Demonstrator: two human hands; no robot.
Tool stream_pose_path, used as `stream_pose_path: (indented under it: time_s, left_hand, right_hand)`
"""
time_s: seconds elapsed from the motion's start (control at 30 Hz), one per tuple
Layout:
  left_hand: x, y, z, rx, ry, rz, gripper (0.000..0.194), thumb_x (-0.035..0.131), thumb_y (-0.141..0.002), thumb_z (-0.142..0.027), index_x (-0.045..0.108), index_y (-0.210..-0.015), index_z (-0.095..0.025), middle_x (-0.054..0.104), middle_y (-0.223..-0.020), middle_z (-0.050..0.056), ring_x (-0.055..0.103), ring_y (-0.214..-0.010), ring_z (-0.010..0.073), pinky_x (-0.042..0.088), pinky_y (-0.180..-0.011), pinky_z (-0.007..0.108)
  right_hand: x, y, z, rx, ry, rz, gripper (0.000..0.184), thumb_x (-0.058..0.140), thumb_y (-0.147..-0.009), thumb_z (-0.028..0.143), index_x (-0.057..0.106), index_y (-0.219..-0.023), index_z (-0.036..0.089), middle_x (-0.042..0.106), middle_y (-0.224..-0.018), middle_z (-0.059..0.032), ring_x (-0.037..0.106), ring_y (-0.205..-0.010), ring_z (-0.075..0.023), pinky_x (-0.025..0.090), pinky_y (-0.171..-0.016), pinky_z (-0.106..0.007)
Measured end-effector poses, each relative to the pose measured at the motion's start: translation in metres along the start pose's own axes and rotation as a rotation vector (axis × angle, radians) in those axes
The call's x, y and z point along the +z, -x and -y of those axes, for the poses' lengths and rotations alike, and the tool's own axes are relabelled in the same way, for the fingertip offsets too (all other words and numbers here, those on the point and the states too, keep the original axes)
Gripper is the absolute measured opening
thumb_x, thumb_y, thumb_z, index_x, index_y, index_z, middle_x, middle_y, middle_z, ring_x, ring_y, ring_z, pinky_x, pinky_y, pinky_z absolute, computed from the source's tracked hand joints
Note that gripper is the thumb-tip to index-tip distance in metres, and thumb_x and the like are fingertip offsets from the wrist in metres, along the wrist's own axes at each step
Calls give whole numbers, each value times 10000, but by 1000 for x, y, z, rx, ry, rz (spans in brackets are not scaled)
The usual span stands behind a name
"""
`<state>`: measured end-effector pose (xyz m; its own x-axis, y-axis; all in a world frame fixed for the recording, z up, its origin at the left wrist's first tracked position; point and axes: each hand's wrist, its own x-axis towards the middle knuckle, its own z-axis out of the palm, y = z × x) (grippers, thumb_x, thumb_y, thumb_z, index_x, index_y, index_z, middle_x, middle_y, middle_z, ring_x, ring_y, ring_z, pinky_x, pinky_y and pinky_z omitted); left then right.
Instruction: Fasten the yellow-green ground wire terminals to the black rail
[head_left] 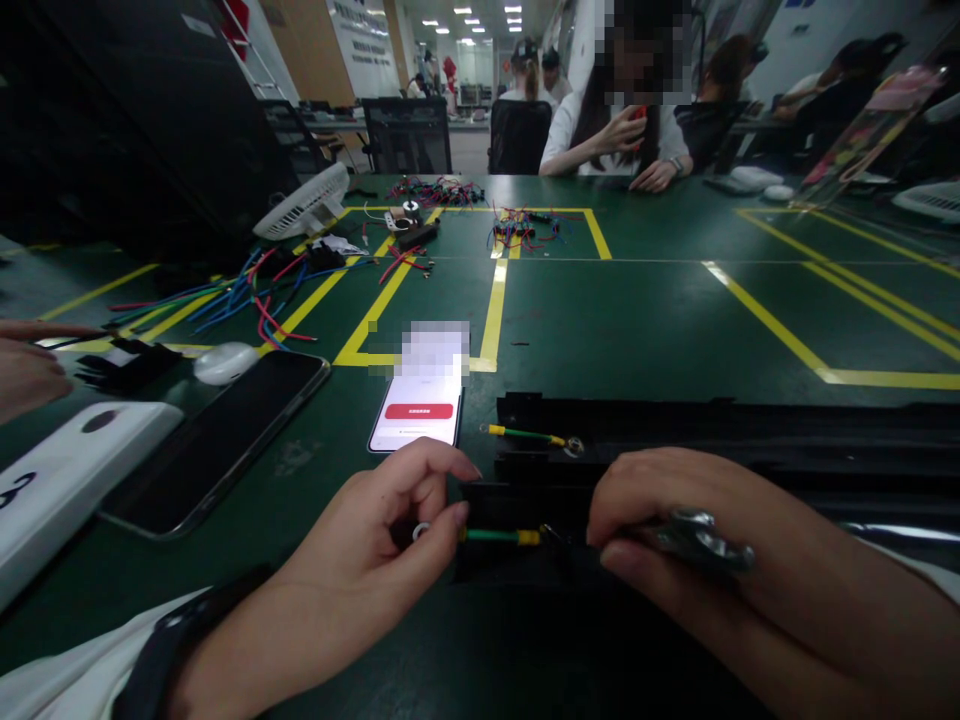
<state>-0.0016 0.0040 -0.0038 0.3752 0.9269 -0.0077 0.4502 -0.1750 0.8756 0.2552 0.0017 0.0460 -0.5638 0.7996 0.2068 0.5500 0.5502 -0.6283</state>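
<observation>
My left hand (382,530) pinches one end of a short green ground wire (495,537) with yellow sleeves. A ring terminal (421,532) pokes out from between the fingers. The wire's other end lies over a black channel-shaped strip (517,495), close to my right fingertips. My right hand (675,520) is closed around a shiny metal tool (712,540); its working end is hidden by the fingers. Just beyond, a second green wire (525,434) with yellow ends rests on another black strip (750,420), its ring terminal at a screw point.
A lit phone (420,400) lies ahead of my left hand. Further left are a dark phone (225,440), a white case (67,490), loose coloured wires (255,290) and another person's hand (30,370). Across the green table (637,320) sits a person (570,140).
</observation>
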Motion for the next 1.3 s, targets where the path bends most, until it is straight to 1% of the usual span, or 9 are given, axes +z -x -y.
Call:
stream_pose_path:
  time_s: [0.07, 0.27, 0.37, 0.5, 0.6, 0.77, 1.0, 1.13, 1.3]
  left_hand:
    - [-1, 1, 0, 2, 9, 3, 138, 466, -960, -207, 513, -1084, -246, 418, -623, -104, 458, -475, 86, 356, -472, 223]
    - [-1, 0, -1, 10, 22, 8, 139, 472, -957, -202, 512, -1082, -249, 414, -619, -106, 449, -473, 86, 353, -473, 225]
    - [0, -1, -1, 11, 27, 13, 141, 460, -959, -194, 512, -1076, -254, 406, -618, -107, 448, -473, 85, 357, -478, 224]
    - [0, -1, 0, 6, 26, 8, 138, 460, -961, -202, 509, -1077, -258, 407, -626, -106, 449, -473, 86, 345, -466, 223]
    - [-1, 0, 0, -1, 34, 9, 150, 449, -973, -204, 496, -1100, -269, 409, -636, -106, 452, -474, 81, 358, -477, 219]
    - [-1, 1, 1, -13, 65, 13, 142, 436, -989, -223, 482, -1117, -265, 432, -635, -103, 476, -488, 85, 394, -503, 216]
    - [-1, 1, 2, -46, 115, 19, 123, 430, -990, -241, 482, -1101, -249, 426, -591, -109, 469, -456, 92, 411, -470, 199]
    - [-1, 0, 2, -56, 159, -2, 119, 462, -978, -239, 489, -1094, -242, 425, -595, -112, 458, -432, 76, 402, -453, 182]
    - [0, -1, 2, -64, 177, -4, 116, 465, -979, -233, 498, -1089, -247, 421, -590, -114, 450, -430, 70, 393, -453, 173]
  right_hand:
    - [-4, 0, 0, 6, -31, 45, 154, 571, -872, 150, 633, -940, 273, 717, -891, 35, 668, -786, -152, 528, -731, -262]
    - [-7, -4, 1, -17, -80, 54, 165, 557, -878, 163, 663, -942, 272, 732, -902, 25, 678, -810, -169, 534, -742, -279]
    - [-10, -4, 0, 0, -72, 8, 117, 556, -896, 200, 639, -902, 282, 725, -866, 33, 678, -752, -160, 537, -648, -251]
    - [-18, -3, 0, 91, -30, -52, 40, 565, -925, 316, 600, -921, 298, 683, -774, 46, 638, -622, -141, 485, -484, -218]
    - [-21, -3, -1, 100, -25, -21, 32, 599, -914, 320, 591, -916, 289, 657, -746, 60, 611, -584, -115, 481, -503, -206]
    - [-14, -6, -2, 34, -33, 30, 63, 654, -878, 268, 591, -883, 266, 639, -725, 60, 597, -580, -109, 458, -513, -207]
    - [-11, -4, 1, 5, 1, 10, 102, 694, -845, 263, 592, -851, 264, 658, -716, 61, 619, -609, -132, 454, -529, -224]
    - [-11, -3, 3, 26, 28, 18, 79, 656, -861, 233, 592, -862, 279, 669, -738, 66, 629, -636, -142, 467, -560, -243]
    - [-17, -6, 4, 39, 32, 85, 112, 591, -881, 185, 619, -916, 288, 709, -815, 71, 661, -693, -142, 500, -608, -256]
